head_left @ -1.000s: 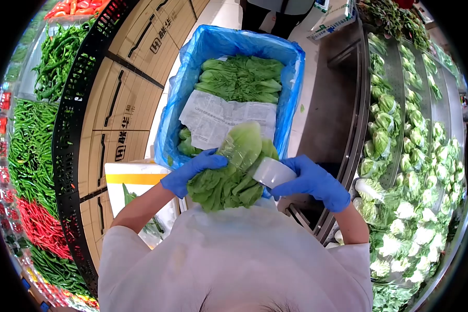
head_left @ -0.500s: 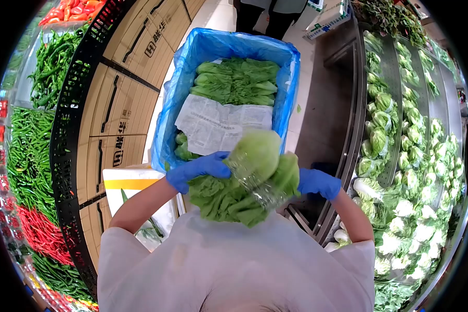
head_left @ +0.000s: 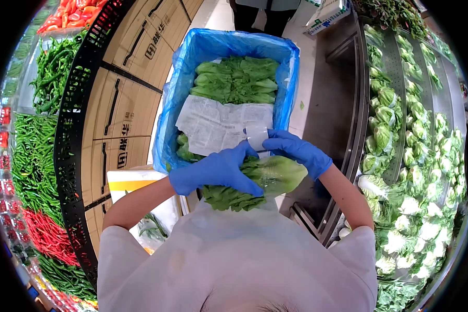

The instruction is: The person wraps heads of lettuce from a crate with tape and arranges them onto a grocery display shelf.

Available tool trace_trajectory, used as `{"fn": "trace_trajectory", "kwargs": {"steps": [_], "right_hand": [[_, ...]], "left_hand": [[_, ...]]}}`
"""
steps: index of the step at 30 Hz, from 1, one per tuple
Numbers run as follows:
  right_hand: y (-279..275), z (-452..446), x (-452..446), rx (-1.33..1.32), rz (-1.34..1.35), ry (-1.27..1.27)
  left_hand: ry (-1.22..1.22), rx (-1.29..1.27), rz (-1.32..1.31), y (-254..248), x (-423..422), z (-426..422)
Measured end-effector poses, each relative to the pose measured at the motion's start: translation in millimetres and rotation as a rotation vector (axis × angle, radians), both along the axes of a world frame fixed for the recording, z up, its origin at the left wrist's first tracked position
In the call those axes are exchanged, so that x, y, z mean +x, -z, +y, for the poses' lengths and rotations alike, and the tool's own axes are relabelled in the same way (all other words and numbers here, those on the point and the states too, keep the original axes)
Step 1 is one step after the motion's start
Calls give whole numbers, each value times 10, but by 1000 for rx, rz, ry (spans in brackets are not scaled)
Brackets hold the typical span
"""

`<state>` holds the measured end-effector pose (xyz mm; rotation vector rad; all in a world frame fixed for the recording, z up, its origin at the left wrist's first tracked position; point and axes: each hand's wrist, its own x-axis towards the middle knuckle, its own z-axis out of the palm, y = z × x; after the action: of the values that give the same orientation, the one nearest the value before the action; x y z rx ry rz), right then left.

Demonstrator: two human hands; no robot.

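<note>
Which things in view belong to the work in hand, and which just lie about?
Work in hand:
lettuce, under the left hand
tape roll, in the right hand
blue-lined bin, just beyond

Just lying about:
red chilies
green chilies
shelved cabbages at right
cardboard boxes

Both forearms angle inward, the gloved left hand [head_left: 217, 170] spread, the gloved right hand [head_left: 298, 152] with curled fingers.

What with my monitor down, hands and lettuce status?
Left hand gripping lettuce, hiding part. Right hand holding tape roll. Blue-lined crate just ahead.
</note>
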<state>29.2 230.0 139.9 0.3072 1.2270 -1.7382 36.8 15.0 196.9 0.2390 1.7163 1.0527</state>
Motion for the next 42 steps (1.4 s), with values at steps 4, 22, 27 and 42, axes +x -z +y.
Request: {"fn": "trace_trajectory", "kwargs": {"steps": [4,22,27,42], "right_hand": [[-319,-87,-1,-127,111,-53],[-824,-156,-253,77,384,-487],[-867,-162,-222,83,660,-613],[-1318,315,590,390,448,-154]], "left_hand": [[58,1,39,7,-20,-104],[-62,397,-539,-195,-87,-131],[-91,350,-218,125,-97,-152],[-533,612,-790,83,93,10]]}}
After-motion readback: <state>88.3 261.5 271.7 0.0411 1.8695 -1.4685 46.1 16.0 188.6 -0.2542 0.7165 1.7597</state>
